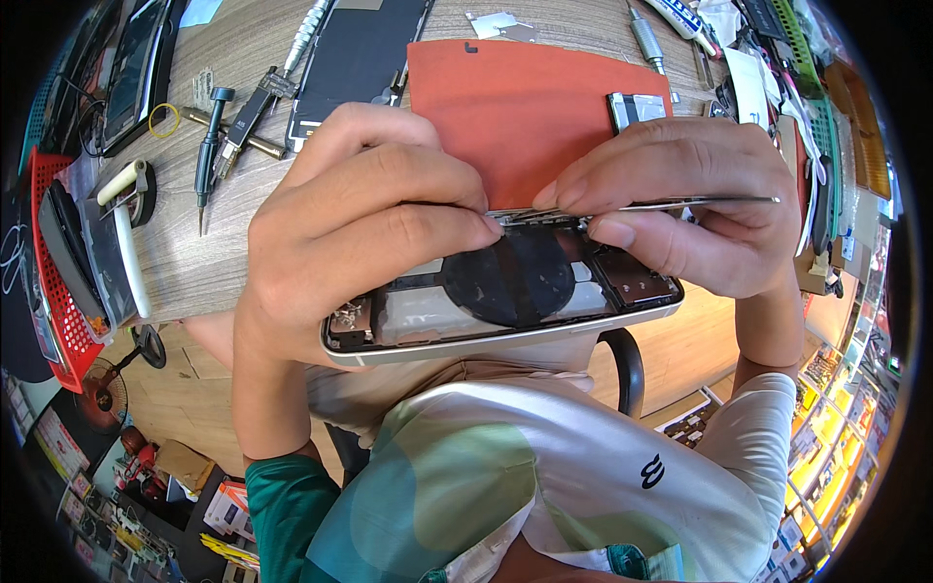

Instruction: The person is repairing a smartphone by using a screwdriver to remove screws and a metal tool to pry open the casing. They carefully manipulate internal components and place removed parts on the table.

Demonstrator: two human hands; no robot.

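An opened smartphone (pixel 505 330) with a pale metal frame is held up over my lap, near the table's front edge. A round black coil pad (pixel 510 279) covers the middle of its inside, with bare parts at both ends. My left hand (pixel 360 199) is closed round the phone's left side, its fingertips at the far edge. My right hand (pixel 709 189) pinches a pair of thin metal tweezers (pixel 719 202). The tips point left to the phone's far edge, close to my left fingertips. Whatever they touch there is too small to make out.
An orange mat (pixel 525 107) lies beyond the phone, with a small silver-and-black part (pixel 641 107) on it. Screwdrivers (pixel 207 155) and a dark flat panel (pixel 360 58) are to the left. A red basket (pixel 60 311) stands at the left edge.
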